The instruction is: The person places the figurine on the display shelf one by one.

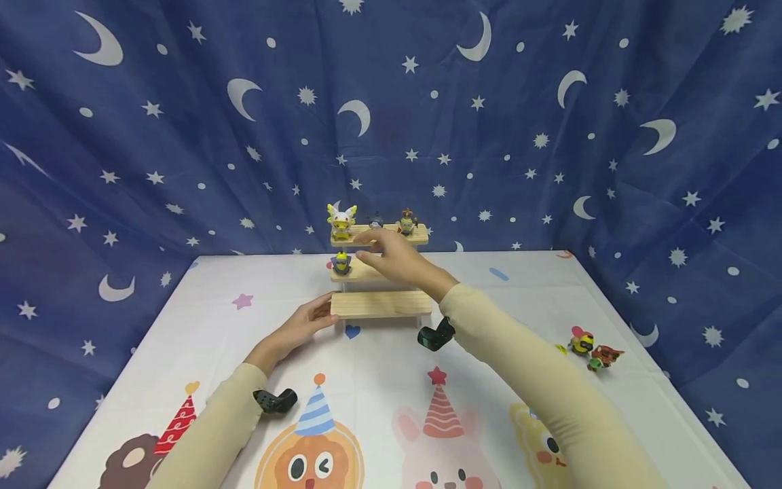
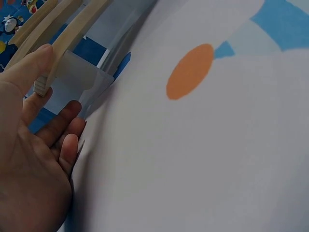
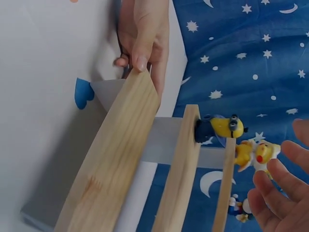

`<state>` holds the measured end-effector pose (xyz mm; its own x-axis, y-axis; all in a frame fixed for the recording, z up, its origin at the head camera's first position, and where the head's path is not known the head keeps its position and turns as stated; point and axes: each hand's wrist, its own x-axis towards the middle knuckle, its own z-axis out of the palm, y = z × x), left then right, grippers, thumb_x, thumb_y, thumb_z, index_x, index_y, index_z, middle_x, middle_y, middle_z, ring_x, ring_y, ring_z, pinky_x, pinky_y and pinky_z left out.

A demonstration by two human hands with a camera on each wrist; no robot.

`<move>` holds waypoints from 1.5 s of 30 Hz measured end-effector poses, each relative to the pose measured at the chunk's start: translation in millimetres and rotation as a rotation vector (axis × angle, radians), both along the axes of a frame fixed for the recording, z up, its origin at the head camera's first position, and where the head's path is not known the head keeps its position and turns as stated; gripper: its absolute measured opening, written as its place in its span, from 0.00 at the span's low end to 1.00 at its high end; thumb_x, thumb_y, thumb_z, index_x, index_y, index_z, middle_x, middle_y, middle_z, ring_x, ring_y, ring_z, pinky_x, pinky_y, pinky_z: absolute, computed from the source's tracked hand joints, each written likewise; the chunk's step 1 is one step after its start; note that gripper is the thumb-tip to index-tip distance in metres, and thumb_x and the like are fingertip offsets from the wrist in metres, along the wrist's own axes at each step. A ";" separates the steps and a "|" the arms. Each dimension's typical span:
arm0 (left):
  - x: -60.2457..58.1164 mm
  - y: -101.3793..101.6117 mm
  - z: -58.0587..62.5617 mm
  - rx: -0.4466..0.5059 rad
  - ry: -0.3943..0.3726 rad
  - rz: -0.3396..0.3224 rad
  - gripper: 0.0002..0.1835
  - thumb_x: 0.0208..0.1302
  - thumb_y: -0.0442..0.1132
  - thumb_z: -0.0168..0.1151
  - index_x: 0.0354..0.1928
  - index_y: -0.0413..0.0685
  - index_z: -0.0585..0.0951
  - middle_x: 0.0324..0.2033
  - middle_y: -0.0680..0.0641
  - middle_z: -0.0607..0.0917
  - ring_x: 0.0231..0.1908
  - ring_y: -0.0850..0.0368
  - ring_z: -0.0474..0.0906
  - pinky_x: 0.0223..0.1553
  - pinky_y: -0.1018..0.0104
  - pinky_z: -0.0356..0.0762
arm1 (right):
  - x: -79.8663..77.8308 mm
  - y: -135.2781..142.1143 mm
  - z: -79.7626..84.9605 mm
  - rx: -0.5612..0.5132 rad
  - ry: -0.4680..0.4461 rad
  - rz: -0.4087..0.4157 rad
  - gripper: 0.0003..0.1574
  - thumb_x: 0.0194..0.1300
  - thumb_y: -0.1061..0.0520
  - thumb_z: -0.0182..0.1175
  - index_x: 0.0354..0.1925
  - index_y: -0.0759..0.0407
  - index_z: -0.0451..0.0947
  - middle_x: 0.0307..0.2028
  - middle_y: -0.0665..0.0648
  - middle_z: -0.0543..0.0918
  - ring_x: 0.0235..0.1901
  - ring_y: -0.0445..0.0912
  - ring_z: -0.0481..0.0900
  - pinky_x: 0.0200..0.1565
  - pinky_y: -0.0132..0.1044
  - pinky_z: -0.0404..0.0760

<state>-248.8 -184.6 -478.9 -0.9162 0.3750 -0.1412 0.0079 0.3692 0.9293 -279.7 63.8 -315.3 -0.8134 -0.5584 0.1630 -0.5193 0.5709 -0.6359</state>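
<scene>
A three-step wooden display shelf [image 1: 381, 305] with clear supports stands on the table. My left hand [image 1: 303, 320] grips the left end of its lowest plank, with the thumb on top and the index finger beneath [image 2: 43, 92]. My right hand [image 1: 394, 257] hovers in front of the upper steps, its fingers loosely spread and holding nothing in the right wrist view. On the top step are a yellow-and-white eared figure [image 1: 341, 221], a dark figure [image 1: 375, 221] partly hidden by the right hand, and a crowned figure [image 1: 406, 222]. A goggled yellow minion figure [image 1: 341, 263] occupies the middle step's left end.
Several small figures lie together on the right of the table, among them a yellow goggled one [image 1: 582, 343] and a red one [image 1: 607, 354]. A white cloth with cartoon prints [image 1: 379, 380] covers the table. Behind it hangs a blue star-and-moon curtain [image 1: 391, 122].
</scene>
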 end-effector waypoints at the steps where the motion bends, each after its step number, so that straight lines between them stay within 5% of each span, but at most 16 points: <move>1: -0.2 -0.3 -0.5 0.000 -0.001 0.000 0.42 0.73 0.53 0.60 0.81 0.52 0.52 0.75 0.36 0.65 0.73 0.37 0.65 0.73 0.40 0.63 | 1.8 2.1 1.2 0.009 0.007 0.001 0.25 0.76 0.51 0.57 0.66 0.58 0.75 0.65 0.57 0.78 0.57 0.51 0.80 0.57 0.47 0.82; 21: 0.0 1.2 -0.3 0.006 -0.006 0.000 0.44 0.73 0.52 0.60 0.81 0.49 0.50 0.75 0.35 0.65 0.73 0.37 0.64 0.74 0.40 0.61 | 34.3 61.7 6.4 0.115 0.047 0.042 0.24 0.75 0.50 0.58 0.64 0.56 0.77 0.63 0.57 0.80 0.60 0.55 0.78 0.60 0.53 0.79; 45: -2.4 0.5 0.5 0.005 0.011 -0.009 0.43 0.74 0.51 0.60 0.81 0.49 0.50 0.74 0.36 0.66 0.73 0.37 0.64 0.74 0.39 0.61 | 64.2 154.1 -5.2 0.089 -0.009 -0.078 0.23 0.73 0.53 0.60 0.62 0.59 0.79 0.60 0.60 0.82 0.58 0.56 0.79 0.60 0.58 0.77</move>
<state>-251.1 -184.1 -478.4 -0.9141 0.3842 -0.1294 0.0215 0.3647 0.9309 -215.5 217.9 -320.5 -0.8560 -0.5054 0.1082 -0.4659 0.6638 -0.5850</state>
